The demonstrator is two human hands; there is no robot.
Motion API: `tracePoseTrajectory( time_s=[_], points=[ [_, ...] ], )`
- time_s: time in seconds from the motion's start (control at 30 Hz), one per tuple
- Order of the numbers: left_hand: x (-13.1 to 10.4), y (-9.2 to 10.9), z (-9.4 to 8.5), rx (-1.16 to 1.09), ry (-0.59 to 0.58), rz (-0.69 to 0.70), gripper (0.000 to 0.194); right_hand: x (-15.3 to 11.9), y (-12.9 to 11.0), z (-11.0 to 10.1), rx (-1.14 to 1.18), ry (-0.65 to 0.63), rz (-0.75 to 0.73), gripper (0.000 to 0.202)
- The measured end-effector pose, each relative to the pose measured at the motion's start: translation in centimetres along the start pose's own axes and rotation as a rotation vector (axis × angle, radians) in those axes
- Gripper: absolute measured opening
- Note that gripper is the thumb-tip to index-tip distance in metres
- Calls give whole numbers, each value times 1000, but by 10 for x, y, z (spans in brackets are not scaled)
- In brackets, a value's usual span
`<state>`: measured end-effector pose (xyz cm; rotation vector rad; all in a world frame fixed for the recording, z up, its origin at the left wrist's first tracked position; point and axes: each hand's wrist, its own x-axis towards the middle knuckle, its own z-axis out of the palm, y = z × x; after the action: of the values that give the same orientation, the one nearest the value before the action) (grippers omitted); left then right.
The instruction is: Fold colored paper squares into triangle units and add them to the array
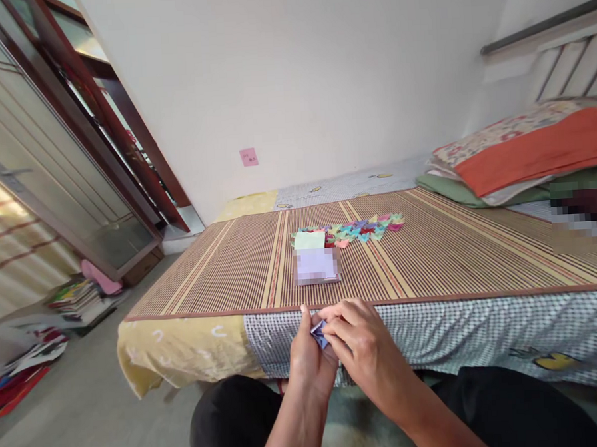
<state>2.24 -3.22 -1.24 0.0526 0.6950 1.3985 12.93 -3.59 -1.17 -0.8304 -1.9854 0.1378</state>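
Note:
Between my hands, just short of the bed's front edge, is a small piece of folded purple paper [319, 334]. My left hand [308, 350] is closed on it from the left, thumb pointing up. From the right, the fingers of my right hand [357, 330] pinch the same paper and cover part of it. Ahead on the striped mat lies a light purple stack [315, 266], partly blurred out, with a pale green sheet [310, 241] just behind it. Many small folded paper pieces [363, 229] in mixed colours spread to the right behind the stack.
The bamboo-striped mat [221, 274] covers the bed, over a patterned sheet [459, 328]. Folded bedding [529, 148] is piled at the right. A pink note [248, 157] is on the wall. Books [75, 298] are stacked at the left near a door [49, 150]. My knees are below.

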Motion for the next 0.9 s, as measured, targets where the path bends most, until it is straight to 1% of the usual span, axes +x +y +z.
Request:
tracePoseTrajectory(
  time_s=[0.1, 0.27, 0.5, 0.7, 0.83, 0.9],
  points=[
    [-1, 1, 2, -11, 6, 6, 58, 0, 1, 0, -27, -9, -13, 23],
    [1, 1, 2, -13, -8, 4, 57, 3, 2, -2, -43, 18, -5, 23],
    [2, -1, -1, -24, -19, -3, 55, 3, 1, -3, -55, 4, 8, 20],
    [0, -2, 0, -21, -2, 22, 54, 4, -1, -3, -68, -23, -1, 22],
    [0, -2, 1, -15, -18, 7, 56, 3, 0, -2, -51, -9, -32, 22],
    [-1, -2, 1, -23, -27, -8, 56, 3, 2, -1, -57, -17, -24, 22]
  ],
)
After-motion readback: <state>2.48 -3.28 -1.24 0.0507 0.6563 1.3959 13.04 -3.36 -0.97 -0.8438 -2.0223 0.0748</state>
